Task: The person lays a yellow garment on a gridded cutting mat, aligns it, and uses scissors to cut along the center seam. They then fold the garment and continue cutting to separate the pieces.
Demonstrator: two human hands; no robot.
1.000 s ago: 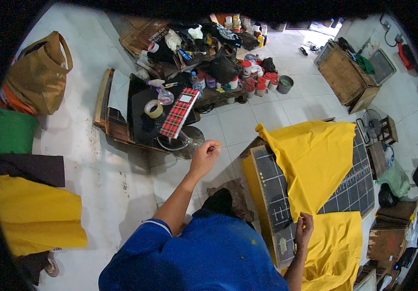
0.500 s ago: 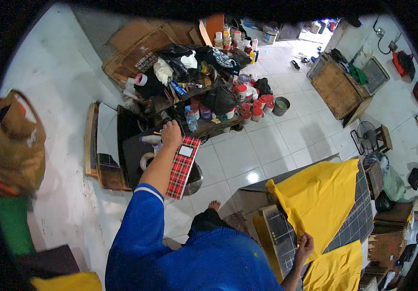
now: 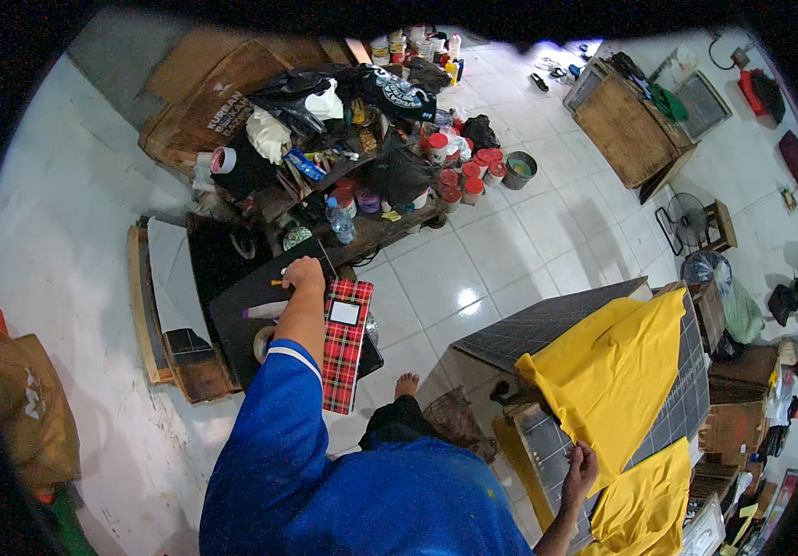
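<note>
My left hand reaches over a black board, fingers curled by a small orange item; what they grip is unclear. A red plaid notebook-like object with a white label lies right beside it. A pale-purple bottle and a tape roll are partly hidden by my arm. At the right, my right hand pinches the lower corner of a yellow fabric, draped over a dark gridded board. A second yellow piece lies below it.
A cluttered low bench holds bags, a water bottle and several red-lidded tubs. A wooden crate, a fan and stacked cardboard boxes line the right side. A brown bag is at the left.
My left hand, earlier in the middle with a small orange item, has moved up and left onto the black board. The view has shifted. My right hand still holds the fabric.
</note>
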